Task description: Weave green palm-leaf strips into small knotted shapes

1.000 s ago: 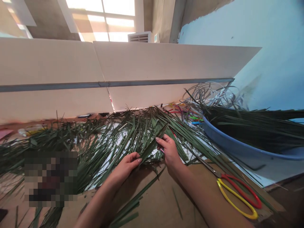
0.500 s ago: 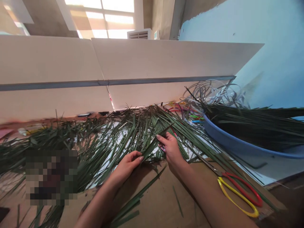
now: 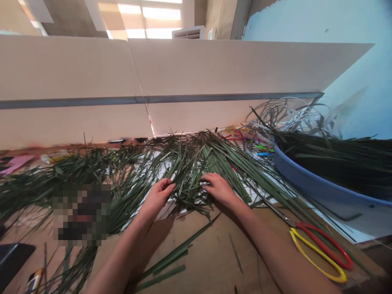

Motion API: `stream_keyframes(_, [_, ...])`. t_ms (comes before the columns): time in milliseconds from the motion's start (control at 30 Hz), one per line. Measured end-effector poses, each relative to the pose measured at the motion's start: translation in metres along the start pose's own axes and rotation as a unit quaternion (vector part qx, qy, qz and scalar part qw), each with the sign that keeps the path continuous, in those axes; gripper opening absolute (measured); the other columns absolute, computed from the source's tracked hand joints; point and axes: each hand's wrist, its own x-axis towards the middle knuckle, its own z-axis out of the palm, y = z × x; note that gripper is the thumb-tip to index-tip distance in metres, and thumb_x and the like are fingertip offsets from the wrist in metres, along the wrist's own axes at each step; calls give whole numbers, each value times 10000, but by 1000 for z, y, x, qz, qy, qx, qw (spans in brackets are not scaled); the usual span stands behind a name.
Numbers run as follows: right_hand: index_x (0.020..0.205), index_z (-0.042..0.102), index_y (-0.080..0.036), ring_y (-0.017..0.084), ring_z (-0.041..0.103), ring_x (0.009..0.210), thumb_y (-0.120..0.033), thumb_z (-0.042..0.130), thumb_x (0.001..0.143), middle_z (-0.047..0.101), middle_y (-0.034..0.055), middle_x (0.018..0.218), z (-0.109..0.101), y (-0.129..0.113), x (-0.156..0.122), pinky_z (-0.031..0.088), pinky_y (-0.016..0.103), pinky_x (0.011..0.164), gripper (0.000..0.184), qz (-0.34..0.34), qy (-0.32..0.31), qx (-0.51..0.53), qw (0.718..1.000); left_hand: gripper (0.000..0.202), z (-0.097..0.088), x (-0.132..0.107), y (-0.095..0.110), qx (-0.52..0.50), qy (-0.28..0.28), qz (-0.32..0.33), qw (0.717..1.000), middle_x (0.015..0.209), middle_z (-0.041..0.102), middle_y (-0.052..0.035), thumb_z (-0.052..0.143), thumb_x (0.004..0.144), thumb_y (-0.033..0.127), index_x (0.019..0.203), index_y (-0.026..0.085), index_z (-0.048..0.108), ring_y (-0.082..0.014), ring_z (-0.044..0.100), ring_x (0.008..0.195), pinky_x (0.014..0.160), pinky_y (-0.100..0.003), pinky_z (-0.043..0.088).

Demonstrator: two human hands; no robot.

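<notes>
My left hand [image 3: 161, 192] is closed, thumb and index finger pinched at the lower end of a dark green leaf strip [image 3: 181, 174], which leans up and away over the pile. To its right, my right hand [image 3: 219, 188] has its fingers curled towards the thumb. A small pale glint shows between them, too small to name. Both hands are low over a spread heap of long green leaf strips [image 3: 226, 163], with white sheets showing beneath. Below them lies brown cardboard [image 3: 214, 253] bearing several loose cut strips [image 3: 171, 261].
Scissors [image 3: 321, 249] with red and yellow handles lie at the right. Behind them stands a blue tub [image 3: 306, 175] full of long leaves, with coiled pale strapping [image 3: 284, 116] beyond. A white panel [image 3: 239, 73] spans the back. A dark object [image 3: 15, 261] lies at left.
The hands have moved apart; the leaf strip that stretched between them now shows only by the left fingertips. The camera view has shifted slightly left and down.
</notes>
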Motion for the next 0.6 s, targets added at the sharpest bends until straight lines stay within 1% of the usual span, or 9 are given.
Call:
stream_keyframes(33, [1028,766,-222,232,631,1018,-97,654,786,745,61,1041,2,-1,0,430,337,910,294,-13,-18,-39,999,336,-1,-1,-1,-1,2,1,1000,529,388,89,701,717,506,760,198,574,-88,279,493,498,-242,203])
stream_keyframes(100, [1037,762,-219,230,623,1010,-99,653,799,732,60,1011,4,-2,-1,424,326,899,289,-25,-37,-91,995,337,-2,-2,-3,-1,2,2,1000,538,401,83,693,725,508,748,199,561,-86,283,493,491,-242,199])
stream_keyframes(167, [1034,757,-216,221,625,994,-135,641,839,720,58,993,2,-2,-1,425,309,879,241,-19,-33,-108,993,343,-1,-1,-6,2,-5,2,1000,534,394,84,685,736,518,743,204,548,-86,283,484,481,-243,191])
stream_keyframes(233, [1069,745,-212,223,628,1015,-183,612,889,710,69,1029,-3,0,-2,425,302,865,226,12,-3,-133,991,362,-1,0,-8,1,-13,-2,1000,521,375,90,681,739,538,730,212,524,-85,273,468,466,-243,180])
stream_keyframes(300, [1127,723,-200,246,630,1045,-216,585,914,695,99,1089,-10,2,-3,421,312,841,255,63,25,-193,979,383,-1,1,-8,-7,-17,-7,1000,515,371,94,677,733,560,725,218,506,-83,263,456,452,-241,169])
stream_keyframes(367, [1161,698,-186,269,642,1037,-190,570,897,683,128,1117,-15,1,-4,414,322,798,293,112,22,-254,961,396,0,0,-6,-20,-18,-13,1000,510,371,97,680,724,571,725,219,499,-78,248,448,445,-240,158])
stream_keyframes(433, [1163,674,-178,273,665,988,-130,548,859,686,142,1114,-16,-3,-5,404,325,754,332,145,-3,-280,949,405,1,-2,-5,-31,-19,-16,999,506,376,98,685,719,576,717,218,496,-73,238,441,446,-241,158])
stream_keyframes(533, [1117,653,-172,276,687,913,-92,509,841,706,149,1061,-16,-8,-5,393,330,715,322,173,-19,-287,942,410,2,-3,-5,-39,-25,-7,999,503,388,98,694,726,572,710,216,491,-71,244,436,453,-243,176])
stream_keyframes(600, [1059,647,-168,273,685,900,-97,494,845,707,154,1047,-17,-7,-4,393,329,713,273,184,1,-275,944,389,3,-3,-8,-44,-28,2,999,502,390,98,694,742,552,722,214,502,-75,250,441,461,-244,193])
